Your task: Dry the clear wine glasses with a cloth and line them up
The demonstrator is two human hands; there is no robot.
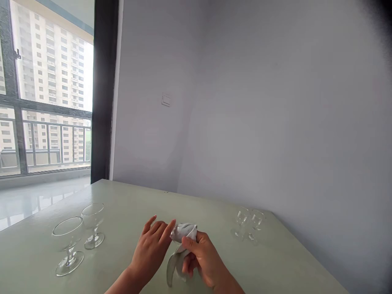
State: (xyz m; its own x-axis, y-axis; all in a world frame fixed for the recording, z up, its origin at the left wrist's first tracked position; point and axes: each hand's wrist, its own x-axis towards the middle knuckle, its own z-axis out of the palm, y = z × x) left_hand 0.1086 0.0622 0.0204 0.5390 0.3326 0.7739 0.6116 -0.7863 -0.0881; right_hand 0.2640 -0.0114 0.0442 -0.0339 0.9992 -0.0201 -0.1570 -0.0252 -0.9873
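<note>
My right hand (206,257) grips a white cloth (187,231), its thumb pressed on the front of the bundle. Loose ends of the cloth hang below, over the table. On the other side my left hand (152,248) is curled, back upward, with its index fingertip at the left end of the bundle. A clear, shiny edge shows there, but what sits between the left fingers and inside the cloth is mostly hidden. Both hands are above the near middle of the table.
On the left of the pale green table (128,204) stand two stemmed glasses, a nearer one (70,256) and a farther one (94,237). Two smaller clear glasses (241,218) are at the right, near the grey wall (260,122). A window is at the left.
</note>
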